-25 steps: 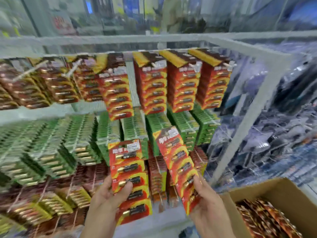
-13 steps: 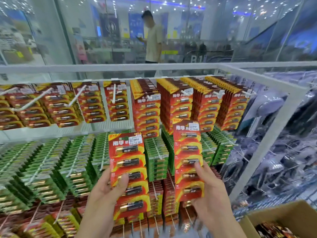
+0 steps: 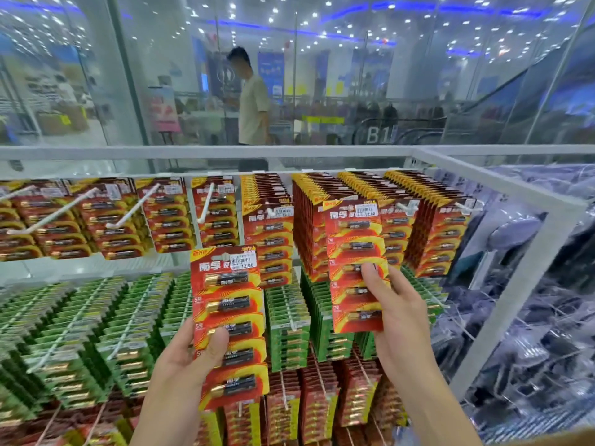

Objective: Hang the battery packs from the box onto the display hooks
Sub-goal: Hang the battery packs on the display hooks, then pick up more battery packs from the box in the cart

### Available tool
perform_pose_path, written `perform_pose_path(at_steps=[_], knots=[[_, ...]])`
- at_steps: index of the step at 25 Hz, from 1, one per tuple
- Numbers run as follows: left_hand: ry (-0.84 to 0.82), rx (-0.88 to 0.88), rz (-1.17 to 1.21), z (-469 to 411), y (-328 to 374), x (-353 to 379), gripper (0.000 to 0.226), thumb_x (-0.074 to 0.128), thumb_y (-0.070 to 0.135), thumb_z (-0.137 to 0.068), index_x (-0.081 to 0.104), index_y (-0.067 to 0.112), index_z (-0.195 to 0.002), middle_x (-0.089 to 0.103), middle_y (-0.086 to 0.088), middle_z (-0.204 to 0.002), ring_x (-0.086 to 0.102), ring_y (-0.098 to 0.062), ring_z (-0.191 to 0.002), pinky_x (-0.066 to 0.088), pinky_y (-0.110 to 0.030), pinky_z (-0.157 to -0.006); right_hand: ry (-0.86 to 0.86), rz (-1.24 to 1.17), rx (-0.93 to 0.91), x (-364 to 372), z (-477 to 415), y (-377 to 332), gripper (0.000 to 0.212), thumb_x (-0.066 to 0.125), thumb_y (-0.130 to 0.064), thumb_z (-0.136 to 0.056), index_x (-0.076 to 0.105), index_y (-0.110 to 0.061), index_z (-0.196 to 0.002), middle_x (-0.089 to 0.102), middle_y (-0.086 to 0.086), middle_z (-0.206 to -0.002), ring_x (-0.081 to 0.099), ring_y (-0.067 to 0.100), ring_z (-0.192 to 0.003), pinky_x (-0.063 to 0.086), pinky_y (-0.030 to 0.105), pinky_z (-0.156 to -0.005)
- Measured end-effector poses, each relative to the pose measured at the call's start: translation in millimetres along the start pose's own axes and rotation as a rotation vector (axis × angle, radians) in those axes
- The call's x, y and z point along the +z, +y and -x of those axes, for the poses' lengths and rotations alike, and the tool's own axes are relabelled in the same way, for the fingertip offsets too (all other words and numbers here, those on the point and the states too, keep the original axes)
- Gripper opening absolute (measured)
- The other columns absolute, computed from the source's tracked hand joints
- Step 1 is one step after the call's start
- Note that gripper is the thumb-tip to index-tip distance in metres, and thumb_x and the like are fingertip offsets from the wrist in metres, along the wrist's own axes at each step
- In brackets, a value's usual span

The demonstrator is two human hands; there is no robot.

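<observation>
My left hand grips a red and yellow battery pack upright in front of the green rows, thumb across its middle. My right hand holds a second red battery pack raised against the top row of full red stacks, its top near the hook level. White display hooks stick out over thinner stacks at the upper left. A sliver of the cardboard box shows at the bottom right corner.
Rows of green packs hang below the red ones, and darker red packs lower still. A white metal frame borders the display on the right, with wrapped goods behind it. Beyond the glass a person stands.
Both hands have lifted their packs higher. The right pack rose from the green rows to the top red row. My view tilted up, leaving only a sliver of the box in view.
</observation>
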State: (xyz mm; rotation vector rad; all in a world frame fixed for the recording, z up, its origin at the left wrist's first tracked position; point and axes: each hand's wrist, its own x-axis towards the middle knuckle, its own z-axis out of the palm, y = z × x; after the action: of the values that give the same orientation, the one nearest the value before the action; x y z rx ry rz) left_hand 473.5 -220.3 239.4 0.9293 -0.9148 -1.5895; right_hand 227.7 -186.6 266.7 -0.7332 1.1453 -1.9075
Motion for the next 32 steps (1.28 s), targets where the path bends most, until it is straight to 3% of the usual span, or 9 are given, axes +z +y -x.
perform_pose_path(at_steps=[4,8,15,17,20,21,24,28,32], knots=[[0.003,0.021,-0.005,-4,-2,-1,0.081,0.092,0.042,-0.052,0.067,0.028,-0.128,0.079,-0.008,-0.111,0.078,-0.035,-0.096,0.057,-0.051,-0.088,0.010,-0.012,0.024,-3,-12,10,0.024,0.071,-0.024,-0.094,0.073,-0.017,-0.117,0.079,0.004,-0.106,0.077,0.022,-0.090,0.063,0.035,-0.069],[0.034,0.047,-0.018,-5,0,0,0.055,0.072,0.028,-0.076,0.066,0.023,-0.130,0.079,-0.010,-0.111,0.075,-0.039,-0.102,0.057,-0.051,-0.087,0.039,-0.010,0.052,0,-27,17,0.021,0.072,-0.025,-0.093,0.074,-0.019,-0.113,0.080,0.002,-0.105,0.077,0.021,-0.091,0.061,0.041,-0.077],[0.072,0.136,-0.052,-8,24,-2,0.040,0.071,0.031,-0.081,0.069,0.024,-0.121,0.080,-0.010,-0.107,0.078,-0.034,-0.091,0.064,-0.040,-0.063,0.048,0.038,0.086,16,-51,28,0.026,0.072,-0.034,-0.091,0.073,-0.023,-0.114,0.080,-0.003,-0.104,0.076,0.022,-0.098,0.058,0.042,-0.083],[0.065,0.159,-0.063,-12,29,-3,0.036,0.070,0.032,-0.085,0.069,0.026,-0.120,0.080,-0.010,-0.106,0.078,-0.034,-0.089,0.064,-0.041,-0.060,0.033,0.029,0.085,16,-52,31,0.037,0.075,-0.038,-0.088,0.071,-0.021,-0.121,0.079,-0.003,-0.108,0.076,0.021,-0.100,0.058,0.046,-0.091],[0.075,0.170,-0.073,-18,31,-4,0.029,0.069,0.032,-0.089,0.071,0.028,-0.117,0.080,-0.010,-0.106,0.078,-0.035,-0.088,0.065,-0.046,-0.063,0.007,0.018,0.088,16,-51,33,0.084,0.089,-0.057,-0.067,0.062,-0.020,-0.138,0.075,-0.003,-0.123,0.071,0.022,-0.113,0.052,0.051,-0.103],[0.079,0.169,-0.075,-20,32,-4,0.026,0.069,0.031,-0.090,0.072,0.028,-0.116,0.080,-0.010,-0.106,0.078,-0.035,-0.089,0.066,-0.046,-0.065,0.004,0.023,0.084,15,-51,33,0.086,0.089,-0.058,-0.067,0.061,-0.019,-0.139,0.075,-0.002,-0.122,0.072,0.022,-0.112,0.053,0.050,-0.101],[0.069,0.177,-0.083,-28,31,-7,0.028,0.069,0.032,-0.093,0.072,0.027,-0.121,0.079,-0.010,-0.108,0.078,-0.035,-0.092,0.064,-0.044,-0.066,0.004,0.013,0.078,15,-51,30,0.065,0.078,-0.043,-0.081,0.062,-0.015,-0.138,0.078,-0.002,-0.112,0.075,0.020,-0.101,0.056,0.048,-0.096],[0.068,0.174,-0.098,-44,30,-8,0.032,0.068,0.033,-0.094,0.071,0.021,-0.123,0.079,-0.011,-0.108,0.078,-0.033,-0.090,0.061,-0.039,-0.064,-0.009,0.032,0.059,11,-54,37,0.093,0.089,-0.061,-0.066,0.058,-0.019,-0.143,0.071,-0.002,-0.130,0.068,0.022,-0.118,0.049,0.056,-0.107],[0.103,0.148,-0.204,-96,34,-3,0.026,0.063,0.034,-0.101,0.070,0.020,-0.122,0.080,-0.008,-0.107,0.078,-0.029,-0.092,0.064,-0.043,-0.068,0.000,0.082,0.077,10,-58,38,0.086,0.084,-0.060,-0.071,0.059,-0.018,-0.142,0.073,-0.001,-0.126,0.071,0.023,-0.114,0.053,0.055,-0.102]])
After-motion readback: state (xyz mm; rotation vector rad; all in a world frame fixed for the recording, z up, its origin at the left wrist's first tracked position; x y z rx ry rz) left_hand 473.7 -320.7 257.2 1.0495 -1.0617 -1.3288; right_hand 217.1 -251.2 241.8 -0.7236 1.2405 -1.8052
